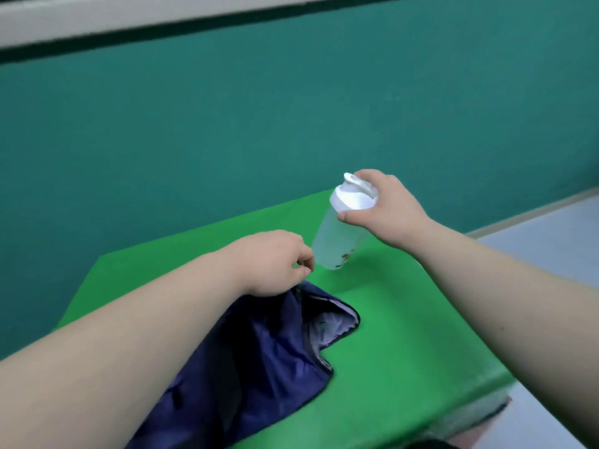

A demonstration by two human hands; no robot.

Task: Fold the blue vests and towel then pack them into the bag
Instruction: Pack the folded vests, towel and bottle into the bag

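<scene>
A dark blue bag (269, 348) lies on the green table cover (405, 335), its zipped mouth gaping toward the right and showing a pale lining. My left hand (275, 264) pinches the bag's upper edge by the zip. My right hand (385, 209) grips a white lidded plastic bottle (340, 231) by its cap, holding it tilted just above the table beyond the bag's mouth. No vests or towel are visible outside the bag.
A teal wall (291, 108) rises right behind the table. A pale floor or surface (557, 241) lies to the right, past the table's edge. A dark object (431, 443) shows at the bottom edge.
</scene>
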